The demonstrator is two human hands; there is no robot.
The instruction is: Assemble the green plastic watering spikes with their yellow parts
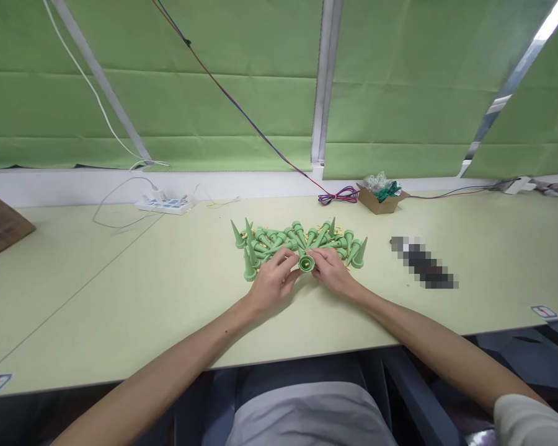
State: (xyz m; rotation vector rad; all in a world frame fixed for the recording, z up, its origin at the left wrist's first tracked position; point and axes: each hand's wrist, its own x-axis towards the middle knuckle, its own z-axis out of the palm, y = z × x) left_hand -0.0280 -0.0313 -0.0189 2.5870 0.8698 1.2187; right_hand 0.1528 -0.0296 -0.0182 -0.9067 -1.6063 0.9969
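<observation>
A green hollow plant watering spike (306, 264) is held with its round open end facing me. Something small and yellowish shows inside the opening. My right hand (331, 270) grips its right side, fingers closed around it. On the left, my left hand (275, 277) has curled fingers and thumb at the rim; part of its grip is hidden. Just beyond my hands lies a pile of similar green spikes (265, 236). Some stand point up at the pile's sides, such as the upright spike (360, 254). Small yellow pieces (338, 231) are scattered among them.
A cardboard box (382, 203) with clear plastic and green material stands at the back, beside a coiled cable (339, 196). To the left are a power strip (165, 204) and a brown object (2, 226). A blurred dark object (423, 263) lies to the right.
</observation>
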